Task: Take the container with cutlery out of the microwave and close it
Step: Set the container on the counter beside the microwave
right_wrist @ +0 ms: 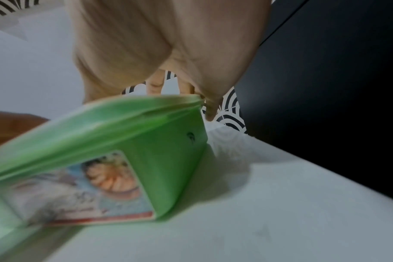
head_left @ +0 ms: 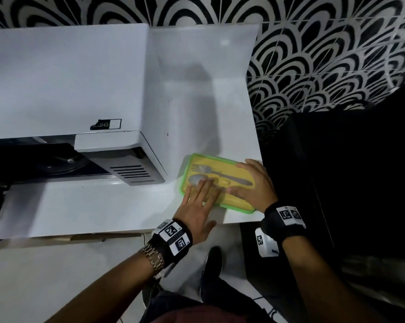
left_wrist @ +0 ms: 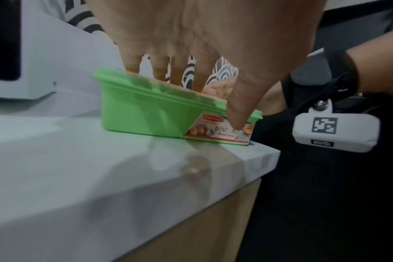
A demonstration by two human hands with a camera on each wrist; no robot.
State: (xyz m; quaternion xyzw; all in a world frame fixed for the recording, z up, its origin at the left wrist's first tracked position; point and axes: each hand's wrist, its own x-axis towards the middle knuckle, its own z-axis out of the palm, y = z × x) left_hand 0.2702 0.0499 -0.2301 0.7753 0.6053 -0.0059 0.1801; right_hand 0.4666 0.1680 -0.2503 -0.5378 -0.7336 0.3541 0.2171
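Green container (head_left: 237, 207) on counter (head_left: 103, 206), long axis slanting away from microwave (head_left: 68, 89); left hand (head_left: 198, 206) and right hand (head_left: 255, 185) seemingly flat, pressing its lid.

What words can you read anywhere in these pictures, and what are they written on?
"BENT" and "BO": on the sticker on the side of the green container; the left hand has its thumb over the rest.
Red brand strip at the sticker's top: too blurred to read.
Sticker in the right wrist view: blurred, only a food picture shows.
Microwave top label: too small to read.
Wrist band squares: coded patterns, no words.
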